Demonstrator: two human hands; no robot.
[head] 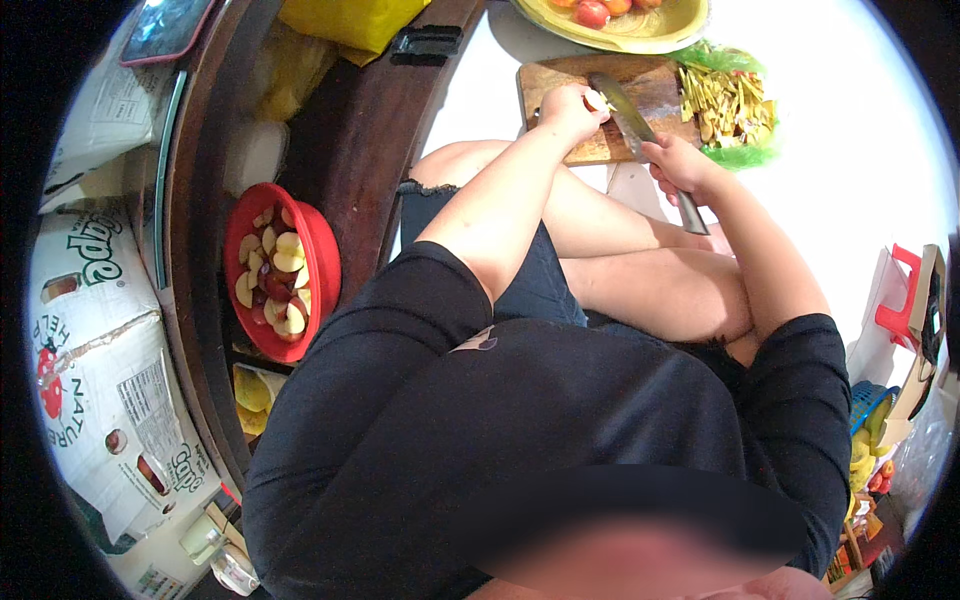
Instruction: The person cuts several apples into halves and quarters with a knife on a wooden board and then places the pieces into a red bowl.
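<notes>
My left hand (566,112) holds a piece of cut apple (596,101) over the left part of a wooden chopping board (555,76). My right hand (684,166) grips the handle of a large kitchen knife (624,111). The knife's blade slants up and left across the board, close beside the apple piece; whether the edge touches the piece cannot be made out. Against the board's right side lies a heap of thin yellowish cut strips (727,109) on a green plastic bag (739,156).
A yellow bowl (675,37) of whole apples stands beyond the board. At my left, a red plastic basin (328,247) holds apple pieces on dark wooden furniture (352,165). A phone (165,30) and printed cartons (97,322) lie farther left. A red stool (900,300) is at right.
</notes>
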